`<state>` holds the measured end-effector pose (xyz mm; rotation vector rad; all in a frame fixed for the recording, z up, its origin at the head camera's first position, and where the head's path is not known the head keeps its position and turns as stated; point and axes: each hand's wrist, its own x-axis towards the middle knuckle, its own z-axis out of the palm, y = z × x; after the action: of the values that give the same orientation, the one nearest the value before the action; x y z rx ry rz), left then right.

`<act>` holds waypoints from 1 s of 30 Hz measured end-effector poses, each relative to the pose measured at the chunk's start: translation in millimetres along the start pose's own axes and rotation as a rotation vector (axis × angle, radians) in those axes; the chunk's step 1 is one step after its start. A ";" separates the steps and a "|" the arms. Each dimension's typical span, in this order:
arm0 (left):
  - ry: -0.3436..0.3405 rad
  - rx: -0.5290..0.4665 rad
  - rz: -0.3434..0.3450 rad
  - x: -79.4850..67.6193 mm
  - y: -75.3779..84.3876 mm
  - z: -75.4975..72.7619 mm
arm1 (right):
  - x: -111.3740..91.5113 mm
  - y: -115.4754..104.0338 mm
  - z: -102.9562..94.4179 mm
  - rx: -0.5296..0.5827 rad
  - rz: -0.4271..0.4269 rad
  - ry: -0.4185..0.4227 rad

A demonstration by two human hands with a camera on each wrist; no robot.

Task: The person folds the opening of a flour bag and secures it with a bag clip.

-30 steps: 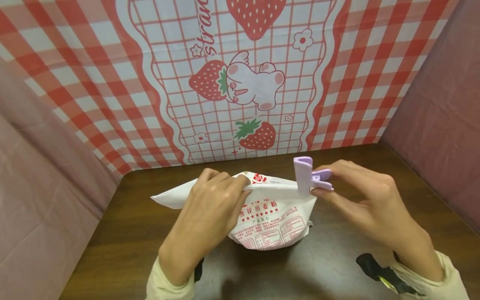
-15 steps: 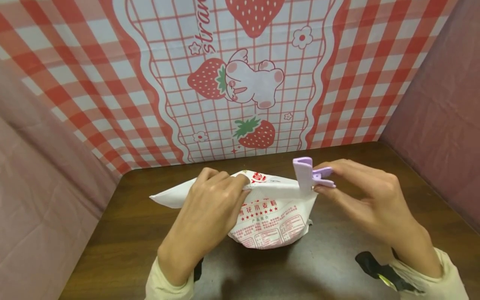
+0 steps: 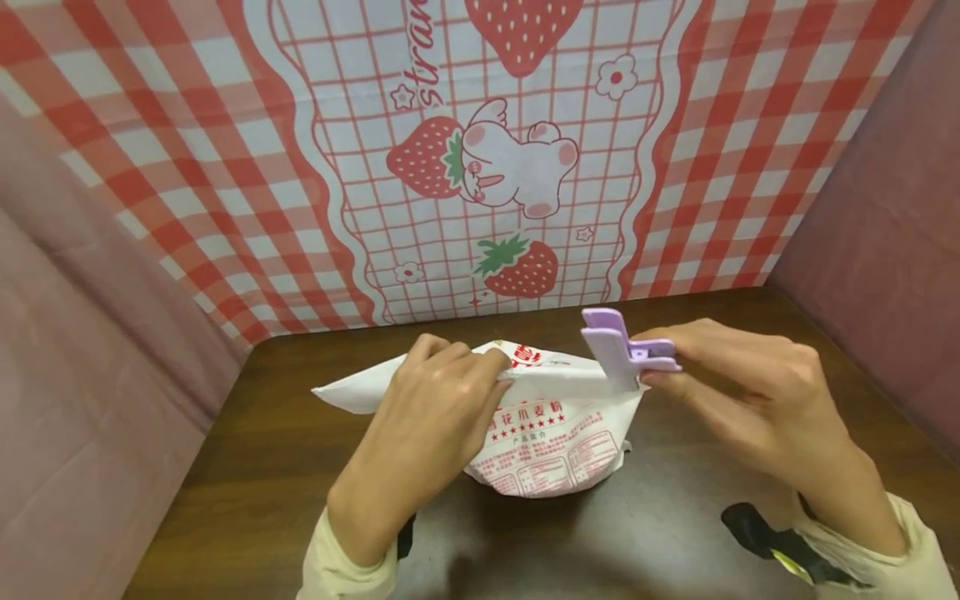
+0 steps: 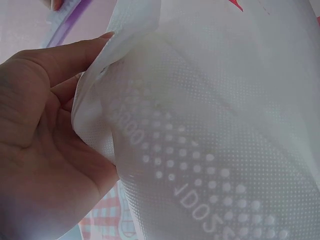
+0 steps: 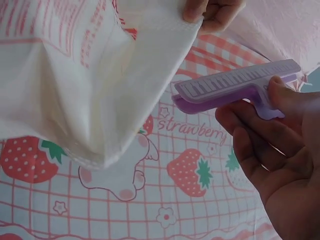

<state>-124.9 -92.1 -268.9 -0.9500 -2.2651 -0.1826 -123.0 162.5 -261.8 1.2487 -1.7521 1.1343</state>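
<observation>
A white flour bag [image 3: 543, 433] with red print stands on the table, its top folded into a flat band. My left hand [image 3: 442, 400] grips that folded edge between thumb and fingers, and the bag's white corner sticks out to its left. In the left wrist view the thumb and fingers of the left hand [image 4: 55, 110] pinch the dotted white material. My right hand [image 3: 757, 400] pinches the handles of a purple bag clip [image 3: 615, 354], which overlaps the bag's right top corner. In the right wrist view the clip [image 5: 235, 85] lies beside the folded edge with its leaves slightly parted.
The dark wooden table [image 3: 247, 467] spreads around the bag. Behind it hangs a red and white checked cloth [image 3: 420, 208] with strawberries. Pink cloths [image 3: 90, 333] hang at both sides. A black strap [image 3: 750, 529] is on the right wrist.
The purple bag clip has turned a little, and its leaves show more widely parted in the head view. The left hand keeps its grip on the folded bag top.
</observation>
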 end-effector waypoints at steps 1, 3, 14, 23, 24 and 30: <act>0.000 -0.001 0.001 0.2 0.1 0.3 | 1.4 1.4 -1.9 -0.019 -0.001 -0.017; 0.000 -0.003 0.002 0.4 0.0 0.7 | 4.5 5.0 -5.6 -0.061 -0.005 -0.053; -0.004 0.004 0.005 -0.1 -0.7 0.9 | 9.6 16.6 -9.6 -0.187 -0.023 -0.186; -0.012 0.007 0.005 -0.6 -0.6 1.3 | 4.2 23.6 -6.2 -0.244 0.044 -0.290; -0.013 0.006 0.005 -0.8 -0.5 1.6 | 3.4 24.5 -6.6 -0.256 0.051 -0.301; -0.013 0.012 0.007 -0.5 -1.3 1.0 | 0.9 30.3 -8.2 -0.273 0.071 -0.327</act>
<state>-126.1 -93.0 -269.9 -0.9551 -2.2717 -0.1606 -151.8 174.4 -265.7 1.2609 -2.1256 0.7233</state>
